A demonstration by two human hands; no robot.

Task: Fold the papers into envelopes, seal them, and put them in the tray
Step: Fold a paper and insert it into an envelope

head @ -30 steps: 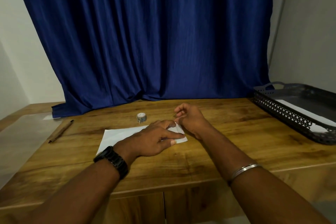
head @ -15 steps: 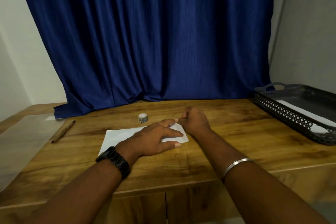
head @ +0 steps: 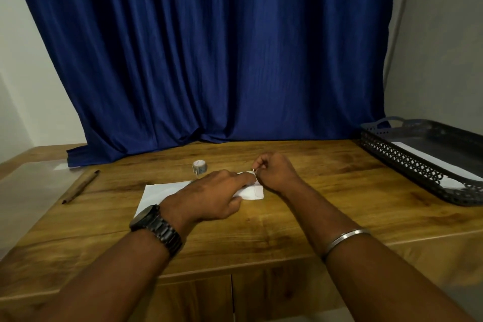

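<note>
A: Where is the paper [head: 162, 191]?
B: Flat beneath your left hand [head: 209, 196], whose straight fingers press it. Just beyond them your right hand [head: 274, 172] pinches a small pale strip [head: 253, 170]; lay it slowly, smoothing outward.

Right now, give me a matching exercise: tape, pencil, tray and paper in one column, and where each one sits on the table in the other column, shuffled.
Things:
1. tape
2. pencil
3. tray
4. paper

Places:
a. right edge of the table
b. centre, closest to the front edge
c. far left
d. just behind the paper

Pairs: 1-d, 2-c, 3-a, 4-b
</note>
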